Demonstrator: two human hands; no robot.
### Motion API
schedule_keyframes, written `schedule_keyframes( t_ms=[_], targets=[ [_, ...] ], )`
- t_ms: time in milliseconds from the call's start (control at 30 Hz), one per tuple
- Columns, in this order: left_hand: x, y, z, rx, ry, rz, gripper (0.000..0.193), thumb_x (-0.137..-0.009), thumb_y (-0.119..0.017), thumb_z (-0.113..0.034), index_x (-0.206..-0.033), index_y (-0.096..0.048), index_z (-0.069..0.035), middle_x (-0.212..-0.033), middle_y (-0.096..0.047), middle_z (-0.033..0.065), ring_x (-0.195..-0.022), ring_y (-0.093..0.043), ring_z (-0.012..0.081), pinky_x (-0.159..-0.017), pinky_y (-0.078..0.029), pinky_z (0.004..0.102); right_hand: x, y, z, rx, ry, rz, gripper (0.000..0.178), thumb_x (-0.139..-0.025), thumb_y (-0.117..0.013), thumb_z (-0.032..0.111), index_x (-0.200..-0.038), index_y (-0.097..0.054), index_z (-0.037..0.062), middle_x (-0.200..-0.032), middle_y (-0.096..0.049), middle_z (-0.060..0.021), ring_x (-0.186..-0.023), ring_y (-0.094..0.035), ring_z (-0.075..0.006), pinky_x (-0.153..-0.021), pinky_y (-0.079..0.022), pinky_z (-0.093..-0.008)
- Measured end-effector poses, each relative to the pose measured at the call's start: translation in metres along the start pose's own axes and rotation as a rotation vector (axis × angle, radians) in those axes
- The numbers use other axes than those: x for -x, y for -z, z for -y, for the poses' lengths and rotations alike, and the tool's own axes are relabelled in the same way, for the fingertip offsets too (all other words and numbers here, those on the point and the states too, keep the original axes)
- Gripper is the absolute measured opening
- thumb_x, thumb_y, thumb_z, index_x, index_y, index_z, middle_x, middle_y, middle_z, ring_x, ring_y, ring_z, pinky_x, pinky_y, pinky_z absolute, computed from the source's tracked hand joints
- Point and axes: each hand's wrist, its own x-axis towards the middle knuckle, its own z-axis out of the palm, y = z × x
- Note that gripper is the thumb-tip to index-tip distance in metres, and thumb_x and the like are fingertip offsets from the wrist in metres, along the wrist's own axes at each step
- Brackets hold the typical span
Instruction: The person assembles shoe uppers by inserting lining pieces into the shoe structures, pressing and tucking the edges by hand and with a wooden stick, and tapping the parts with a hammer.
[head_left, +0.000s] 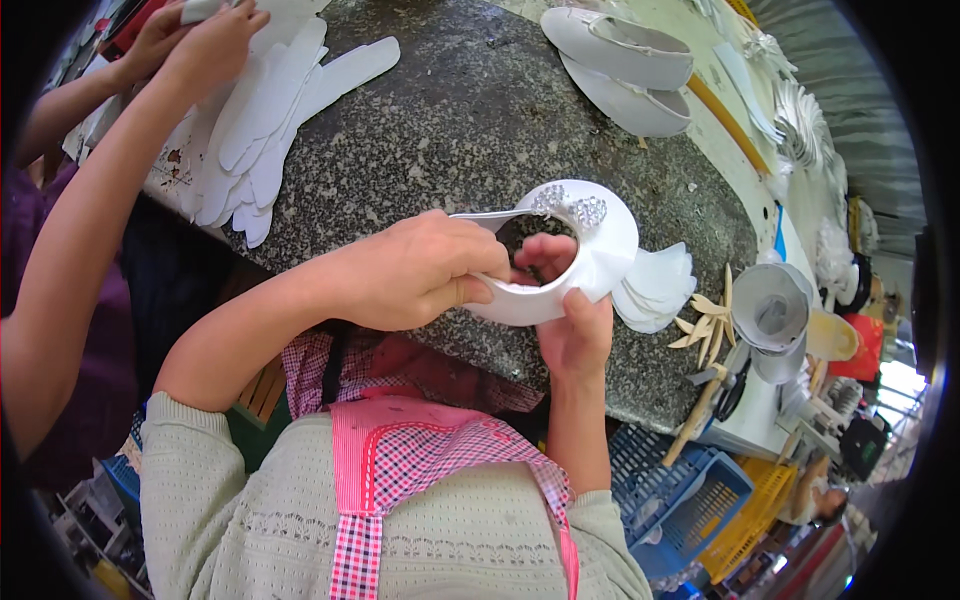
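Observation:
A white shoe upper [612,232] with sparkling silver ornaments [585,208] on its front is held between my two hands, just above the speckled stone tabletop. My left hand [430,268] is closed on the rim at the left of the opening, thumb and fingers pinching the edge. From the lower right, my right hand [580,330] grips the upper, its thumb on the outer side and its fingertips showing through the opening. Close to the right hand lies a fan of thin white pieces [655,288].
At upper left, a co-worker's hands [205,45] hold something white above overlapping white insole-shaped pieces [262,135]. Two white shoes [630,70] lie at the far side. Wooden sticks [708,325], a wooden-handled hammer [692,415] and a whitish cup [772,308] sit right. Below is a blue crate [700,500].

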Motion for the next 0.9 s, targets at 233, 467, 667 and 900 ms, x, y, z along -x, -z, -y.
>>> schedule_keyframes(
  t_ms=[233, 467, 667, 900],
  targets=[
    [0.003, -0.022, -0.007, -0.269, -0.086, -0.237, 0.013, -0.083, -0.059, -0.016, -0.089, -0.061, -0.005, -0.071, -0.056, 0.0111, -0.069, -0.057, 0.0275, -0.061, -0.045, 0.0357, 0.001, 0.001, 0.0, 0.155, 0.253, 0.035, 0.02, -0.078, -0.066, 0.012, -0.091, -0.059, -0.0015, -0.088, -0.058, -0.0132, -0.086, -0.059, -0.0248, -0.081, -0.047, -0.0367],
    [0.001, -0.004, -0.011, 0.131, 0.098, -0.022, 0.016, -0.088, -0.054, -0.017, -0.09, -0.059, -0.003, -0.068, -0.056, 0.0118, -0.061, -0.059, 0.0276, -0.056, -0.045, 0.0323, 0.003, -0.014, 0.02, 0.226, 0.383, -0.02, 0.023, -0.076, -0.068, 0.002, -0.095, -0.06, -0.0055, -0.089, -0.065, -0.0194, -0.084, -0.063, -0.0244, -0.078, -0.05, -0.0367],
    [-0.001, -0.015, -0.007, 0.143, 0.045, -0.196, 0.018, -0.089, -0.054, -0.018, -0.086, -0.059, -0.002, -0.064, -0.055, 0.0088, -0.057, -0.057, 0.0165, -0.054, -0.043, 0.0285, -0.01, -0.017, 0.023, -0.056, 0.136, 0.014, 0.026, -0.076, -0.07, 0.006, -0.097, -0.06, -0.0058, -0.095, -0.064, -0.0173, -0.086, -0.063, -0.0228, -0.08, -0.049, -0.0341],
    [-0.009, -0.01, -0.01, 0.285, 0.184, -0.191, 0.025, -0.077, -0.073, -0.024, -0.082, -0.062, -0.002, -0.067, -0.06, 0.0036, -0.063, -0.057, 0.0062, -0.055, -0.044, 0.0241, -0.005, -0.011, 0.019, 0.175, 0.15, -0.104, 0.017, -0.084, -0.063, 0.01, -0.093, -0.061, -0.0037, -0.087, -0.064, -0.0087, -0.077, -0.061, -0.0146, -0.071, -0.048, -0.0292]
  ],
)
